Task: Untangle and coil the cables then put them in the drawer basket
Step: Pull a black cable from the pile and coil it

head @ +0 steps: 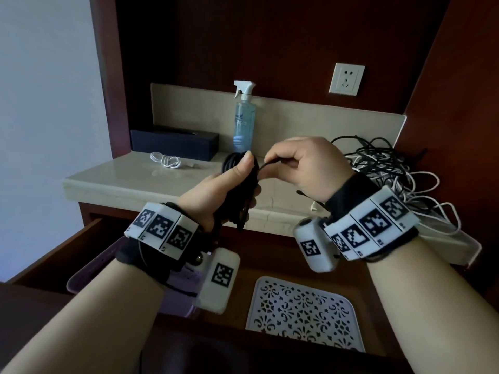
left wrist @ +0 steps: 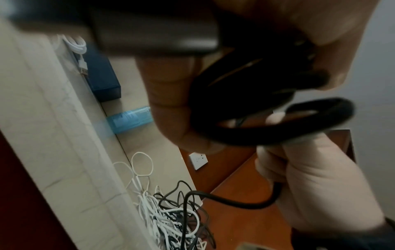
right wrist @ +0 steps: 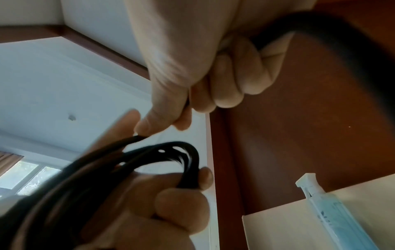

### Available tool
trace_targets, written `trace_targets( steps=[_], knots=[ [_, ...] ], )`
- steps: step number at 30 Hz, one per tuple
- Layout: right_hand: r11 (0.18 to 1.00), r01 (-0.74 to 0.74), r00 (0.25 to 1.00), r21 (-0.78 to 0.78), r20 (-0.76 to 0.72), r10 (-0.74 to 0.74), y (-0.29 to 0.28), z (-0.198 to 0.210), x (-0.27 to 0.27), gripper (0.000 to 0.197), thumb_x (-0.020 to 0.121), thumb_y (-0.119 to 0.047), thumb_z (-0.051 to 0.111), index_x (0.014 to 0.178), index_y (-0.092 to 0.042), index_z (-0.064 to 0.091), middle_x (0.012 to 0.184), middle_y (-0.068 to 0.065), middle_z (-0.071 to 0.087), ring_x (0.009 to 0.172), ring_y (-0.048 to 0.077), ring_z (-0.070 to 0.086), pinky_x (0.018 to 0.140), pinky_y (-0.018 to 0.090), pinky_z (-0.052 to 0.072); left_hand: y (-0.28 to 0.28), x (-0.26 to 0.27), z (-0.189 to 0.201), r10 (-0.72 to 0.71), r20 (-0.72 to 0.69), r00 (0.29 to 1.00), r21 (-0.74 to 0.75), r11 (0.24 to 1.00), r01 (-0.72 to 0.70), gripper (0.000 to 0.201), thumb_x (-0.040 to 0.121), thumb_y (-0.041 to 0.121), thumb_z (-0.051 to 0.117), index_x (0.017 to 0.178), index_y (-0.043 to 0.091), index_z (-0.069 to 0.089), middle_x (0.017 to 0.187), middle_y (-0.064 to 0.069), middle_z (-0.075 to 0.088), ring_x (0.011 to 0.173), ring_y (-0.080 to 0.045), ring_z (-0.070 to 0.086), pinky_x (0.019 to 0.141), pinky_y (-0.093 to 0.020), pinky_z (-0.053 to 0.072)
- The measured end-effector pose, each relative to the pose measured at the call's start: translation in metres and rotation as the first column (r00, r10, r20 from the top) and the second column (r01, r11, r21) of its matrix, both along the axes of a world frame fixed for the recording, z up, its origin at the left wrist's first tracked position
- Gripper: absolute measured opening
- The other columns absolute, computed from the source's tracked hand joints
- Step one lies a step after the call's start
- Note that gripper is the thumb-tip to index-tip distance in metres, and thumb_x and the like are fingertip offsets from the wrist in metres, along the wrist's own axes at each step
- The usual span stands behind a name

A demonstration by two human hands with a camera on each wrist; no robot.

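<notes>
black cable [head: 237, 168] coil gripped by left hand [head: 216, 193].

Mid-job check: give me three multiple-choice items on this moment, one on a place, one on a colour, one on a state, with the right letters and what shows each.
1. Where does the coiled white cable lie?
A. on the counter, left of the spray bottle
B. in the drawer
C. in the tangled cables

2. What colour is the coil in the left hand?
A. white
B. black
C. blue

3. What is the right hand doing?
A. resting flat
B. pinching the black cable's free length
C. holding the bottle

Answers: 1 A, it sits before the dark box; 2 B, black loops show in all views; 3 B, thumb and finger close on the strand.
</notes>
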State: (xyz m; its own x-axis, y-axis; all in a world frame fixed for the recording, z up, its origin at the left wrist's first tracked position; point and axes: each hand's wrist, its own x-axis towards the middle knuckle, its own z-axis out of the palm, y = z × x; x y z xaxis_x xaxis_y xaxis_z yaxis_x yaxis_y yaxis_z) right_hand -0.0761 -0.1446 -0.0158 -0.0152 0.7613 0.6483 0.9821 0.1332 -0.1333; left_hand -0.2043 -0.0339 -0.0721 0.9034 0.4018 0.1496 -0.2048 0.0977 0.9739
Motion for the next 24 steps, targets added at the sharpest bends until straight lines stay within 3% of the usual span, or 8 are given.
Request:
trace_targets(
  steps=[2, 4, 7, 10, 13, 16, 20, 24],
  knots=[
    [1.000, 0.023, 0.999, 0.005, -0.023, -0.023, 0.003, 0.000, 0.002, 0.019, 0.077, -0.043, 0.066, 0.077, -0.024, 0.069, 0.064, -0.014, 0.053, 0.067, 0.010, 0.053, 0.061, 0.031, 0.044, -0.004, -0.001, 0.001, -0.102, -0.015, 0.995, 0.001, 0.995, 0.102, 0.077, 0.040, 0.066, 0.082, 0.093, 0.016, 0.057, 0.071, 0.001, 0.050, 0.056, -0.009, 0.045, 0.047, -0.019, 0.037],
    [0.999, 0.034, 0.999, 0.004, -0.041, -0.033, 0.004, 0.001, 0.002, 0.019, 0.077, -0.044, 0.066, 0.076, -0.026, 0.069, 0.062, -0.015, 0.053, 0.066, 0.007, 0.054, 0.062, 0.032, 0.045, -0.007, -0.001, 0.001, -0.165, -0.039, 0.986, 0.025, 0.986, 0.166, 0.073, 0.039, 0.047, 0.089, 0.094, 0.015, 0.053, 0.070, 0.001, 0.047, 0.057, -0.009, 0.042, 0.047, -0.019, 0.036],
    [0.999, 0.039, 0.996, 0.004, -0.087, -0.038, 0.005, 0.002, 0.005, 0.013, 0.075, -0.043, 0.071, 0.072, -0.030, 0.069, 0.056, -0.018, 0.053, 0.062, 0.003, 0.051, 0.059, 0.029, 0.042, -0.008, -0.001, 0.003, -0.158, -0.079, 0.984, 0.055, 0.985, 0.162, 0.048, 0.052, 0.020, 0.077, 0.093, 0.012, 0.054, 0.073, -0.003, 0.047, 0.058, -0.011, 0.044, 0.046, -0.020, 0.038],
    [0.999, 0.053, 0.991, 0.003, -0.126, -0.052, 0.006, 0.003, 0.008, 0.018, 0.073, -0.044, 0.071, 0.071, -0.027, 0.069, 0.057, -0.014, 0.055, 0.062, 0.007, 0.051, 0.060, 0.031, 0.043, -0.005, 0.003, 0.003, -0.168, -0.080, 0.982, 0.021, 0.985, 0.171, 0.050, 0.046, 0.005, 0.068, 0.095, 0.009, 0.057, 0.073, -0.004, 0.053, 0.056, -0.012, 0.049, 0.045, -0.023, 0.042],
    [0.997, 0.071, 0.985, 0.016, -0.161, -0.067, 0.009, 0.004, 0.010, 0.019, 0.071, -0.046, 0.071, 0.067, -0.030, 0.062, 0.057, -0.015, 0.051, 0.059, 0.005, 0.049, 0.059, 0.029, 0.042, -0.005, 0.008, 0.000, -0.220, -0.046, 0.974, -0.037, 0.975, 0.219, 0.051, 0.043, 0.010, 0.063, 0.094, 0.008, 0.056, 0.070, -0.004, 0.053, 0.055, -0.014, 0.049, 0.046, -0.026, 0.043],
    [0.998, 0.039, 0.980, 0.056, -0.198, -0.027, 0.011, 0.007, 0.013, 0.016, 0.078, -0.037, 0.069, 0.073, -0.024, 0.060, 0.061, -0.016, 0.050, 0.056, 0.001, 0.047, 0.057, 0.018, 0.037, -0.003, 0.010, -0.002, -0.256, -0.007, 0.967, -0.058, 0.965, 0.255, 0.049, 0.046, 0.012, 0.059, 0.095, 0.008, 0.054, 0.072, -0.006, 0.051, 0.058, -0.017, 0.047, 0.048, -0.028, 0.044],
    [0.993, 0.108, 0.967, 0.049, -0.238, -0.093, 0.004, 0.009, 0.031, 0.012, 0.091, -0.026, 0.056, 0.092, -0.016, 0.063, 0.081, 0.012, 0.064, 0.072, 0.021, 0.056, 0.070, 0.031, 0.043, 0.007, 0.008, -0.003, -0.288, 0.131, 0.948, -0.192, 0.931, 0.310, 0.045, 0.051, 0.007, 0.051, 0.095, 0.009, 0.049, 0.074, -0.005, 0.047, 0.058, -0.016, 0.044, 0.046, -0.024, 0.042],
    [0.983, 0.091, 0.956, -0.157, -0.261, -0.131, -0.013, 0.000, 0.045, 0.019, 0.097, -0.023, 0.044, 0.107, -0.020, 0.059, 0.078, 0.000, 0.062, 0.080, 0.015, 0.062, 0.077, 0.028, 0.048, 0.020, 0.005, -0.003, -0.273, 0.232, 0.934, -0.218, 0.921, 0.323, 0.057, 0.043, 0.015, 0.069, 0.096, 0.008, 0.050, 0.074, -0.005, 0.048, 0.058, -0.015, 0.046, 0.045, -0.024, 0.042]
  ],
)
